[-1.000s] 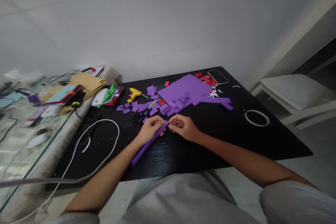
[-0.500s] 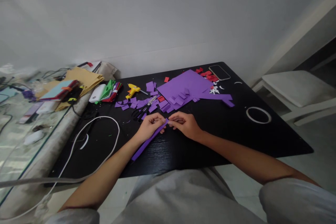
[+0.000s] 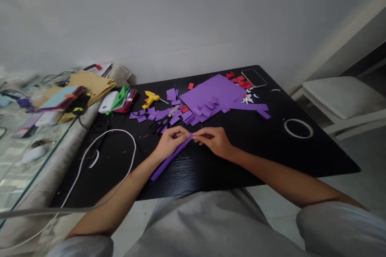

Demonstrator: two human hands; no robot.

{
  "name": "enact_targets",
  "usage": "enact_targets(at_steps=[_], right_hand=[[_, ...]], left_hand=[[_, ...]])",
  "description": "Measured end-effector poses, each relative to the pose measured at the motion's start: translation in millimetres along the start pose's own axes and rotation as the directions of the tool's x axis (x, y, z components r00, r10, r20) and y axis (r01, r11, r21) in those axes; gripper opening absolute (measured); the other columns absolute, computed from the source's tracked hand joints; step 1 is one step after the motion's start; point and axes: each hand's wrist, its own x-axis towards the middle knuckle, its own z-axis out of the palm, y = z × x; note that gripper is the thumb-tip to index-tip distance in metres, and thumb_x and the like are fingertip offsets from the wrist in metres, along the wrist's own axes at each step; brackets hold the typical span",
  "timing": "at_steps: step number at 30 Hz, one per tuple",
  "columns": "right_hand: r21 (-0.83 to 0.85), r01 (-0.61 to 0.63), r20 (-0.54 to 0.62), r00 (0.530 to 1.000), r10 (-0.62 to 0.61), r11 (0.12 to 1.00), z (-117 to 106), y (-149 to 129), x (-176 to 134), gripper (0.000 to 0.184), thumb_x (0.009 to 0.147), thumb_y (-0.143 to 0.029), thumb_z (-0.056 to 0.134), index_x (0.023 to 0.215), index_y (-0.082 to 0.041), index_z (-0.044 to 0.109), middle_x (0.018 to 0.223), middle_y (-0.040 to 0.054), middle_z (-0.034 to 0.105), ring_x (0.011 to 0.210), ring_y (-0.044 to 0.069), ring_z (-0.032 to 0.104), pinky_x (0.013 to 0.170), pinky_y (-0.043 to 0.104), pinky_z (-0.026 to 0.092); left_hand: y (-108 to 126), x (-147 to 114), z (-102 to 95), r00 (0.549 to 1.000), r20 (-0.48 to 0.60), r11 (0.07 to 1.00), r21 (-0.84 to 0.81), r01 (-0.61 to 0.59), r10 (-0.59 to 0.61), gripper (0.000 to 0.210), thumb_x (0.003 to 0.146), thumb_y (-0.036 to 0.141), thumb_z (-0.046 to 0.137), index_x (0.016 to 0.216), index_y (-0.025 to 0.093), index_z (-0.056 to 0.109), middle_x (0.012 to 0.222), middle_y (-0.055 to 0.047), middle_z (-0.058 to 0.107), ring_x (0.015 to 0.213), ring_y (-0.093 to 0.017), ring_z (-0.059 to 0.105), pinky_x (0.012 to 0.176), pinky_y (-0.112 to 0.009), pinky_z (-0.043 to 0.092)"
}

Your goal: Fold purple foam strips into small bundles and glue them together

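A long purple strip (image 3: 169,162) runs from my fingers down toward the table's near edge; it looks like paper or thin foam. My left hand (image 3: 173,141) pinches it close to its far end. Fingertips of my right hand (image 3: 214,140) are pressed together at that same end. Just beyond my hands lie scissors (image 3: 164,122) with black handles, among many small purple pieces (image 3: 150,114). Behind them rests a large purple sheet (image 3: 211,90), with more cut pieces on its near part.
A yellow glue gun (image 3: 150,99) lies left of the pieces. A white cable (image 3: 132,156) loops across the left of the black table (image 3: 271,152). A phone (image 3: 254,77) and red scraps (image 3: 241,81) sit at the far right, a white ring (image 3: 298,128) nearer. A chair (image 3: 346,96) stands right.
The view has shifted slightly. Both hands stay together at the strip's far end, with my right fingers drawn a little straighter against it.
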Motion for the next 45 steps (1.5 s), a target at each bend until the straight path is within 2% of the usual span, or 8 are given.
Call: enact_targets(at_steps=[10, 16, 22, 29, 33, 36, 40, 45], right_hand=[[0.013, -0.005, -0.013, 1.000, 0.005, 1.000, 3, 1, -1, 0.028, 0.081, -0.044, 0.075, 0.095, -0.020, 0.078, 0.078, 0.0045, 0.076, 0.066, 0.018, 0.072, 0.060, 0.031, 0.063], [0.041, -0.029, -0.019, 0.999, 0.030, 0.999, 4, -4, 0, 0.025, 0.080, -0.042, 0.076, 0.091, -0.019, 0.077, 0.076, 0.0041, 0.075, 0.065, 0.018, 0.072, 0.059, 0.029, 0.062], [0.110, -0.082, 0.017, 0.997, 0.080, 0.991, 3, -11, 1, 0.030, 0.088, -0.046, 0.065, 0.090, -0.016, 0.071, 0.079, 0.0061, 0.073, 0.071, 0.018, 0.072, 0.059, 0.028, 0.060], [0.106, -0.138, 0.066, 0.989, 0.132, 0.985, 6, -11, 0, 0.027, 0.082, -0.043, 0.072, 0.081, -0.016, 0.067, 0.067, 0.0022, 0.068, 0.059, 0.014, 0.066, 0.056, 0.027, 0.057], [0.143, -0.152, 0.022, 0.988, 0.150, 0.978, 5, -13, 2, 0.027, 0.081, -0.042, 0.073, 0.081, -0.015, 0.067, 0.066, 0.0018, 0.067, 0.059, 0.014, 0.065, 0.054, 0.025, 0.056], [0.173, -0.156, 0.019, 0.988, 0.155, 0.973, 5, -12, 3, 0.027, 0.080, -0.041, 0.073, 0.080, -0.015, 0.066, 0.066, 0.0016, 0.066, 0.059, 0.014, 0.065, 0.055, 0.026, 0.056], [0.207, -0.176, 0.052, 0.984, 0.169, 0.962, 6, -11, 2, 0.028, 0.079, -0.042, 0.074, 0.082, -0.015, 0.065, 0.066, 0.0012, 0.067, 0.059, 0.014, 0.065, 0.056, 0.027, 0.056], [0.152, -0.165, 0.060, 0.986, 0.157, 0.975, 6, -11, 3, 0.028, 0.081, -0.042, 0.073, 0.083, -0.015, 0.067, 0.065, 0.0007, 0.066, 0.054, 0.012, 0.062, 0.056, 0.026, 0.055]], left_hand=[[-2, -3, -1.8, 0.999, -0.023, 0.999, 0.030, -0.044, 0.045, 0.024, 0.080, 0.038, 0.072, 0.075, 0.015, 0.070, 0.058, 0.003, 0.057, 0.051, -0.008, 0.044, 0.051, -0.021, 0.033], [-4, -2, -2.7, 0.999, -0.032, 0.999, 0.033, -0.021, 0.022, 0.023, 0.080, 0.038, 0.072, 0.074, 0.015, 0.070, 0.056, 0.003, 0.055, 0.050, -0.008, 0.043, 0.050, -0.020, 0.032], [-4, -1, -1.0, 0.998, -0.059, 0.999, 0.038, -0.033, 0.035, 0.024, 0.079, 0.038, 0.072, 0.073, 0.015, 0.070, 0.059, 0.002, 0.058, 0.052, -0.009, 0.044, 0.050, -0.021, 0.034], [-7, -4, 1.2, 1.000, -0.010, 0.999, 0.032, -0.021, 0.022, 0.025, 0.081, 0.038, 0.073, 0.076, 0.014, 0.070, 0.058, 0.002, 0.060, 0.051, -0.008, 0.050, 0.050, -0.019, 0.038], [-7, -5, 3.0, 0.997, 0.051, 0.994, -0.091, 0.066, -0.061, 0.028, 0.084, 0.041, 0.071, 0.083, 0.014, 0.068, 0.068, -0.002, 0.068, 0.057, -0.013, 0.064, 0.054, -0.022, 0.051], [-7, -5, 4.0, 0.994, 0.067, 0.985, -0.143, 0.092, -0.083, 0.029, 0.082, 0.042, 0.073, 0.083, 0.014, 0.066, 0.072, -0.003, 0.069, 0.058, -0.014, 0.067, 0.051, -0.023, 0.054], [-6, -7, 4.7, 0.995, 0.071, 0.993, -0.093, 0.078, -0.072, 0.029, 0.082, 0.041, 0.073, 0.083, 0.013, 0.067, 0.065, -0.002, 0.068, 0.055, -0.013, 0.065, 0.050, -0.021, 0.054], [-6, -9, 5.3, 0.995, 0.088, 0.998, -0.039, 0.050, -0.046, 0.028, 0.084, 0.040, 0.072, 0.084, 0.013, 0.068, 0.063, -0.002, 0.068, 0.051, -0.010, 0.061, 0.051, -0.020, 0.053]])
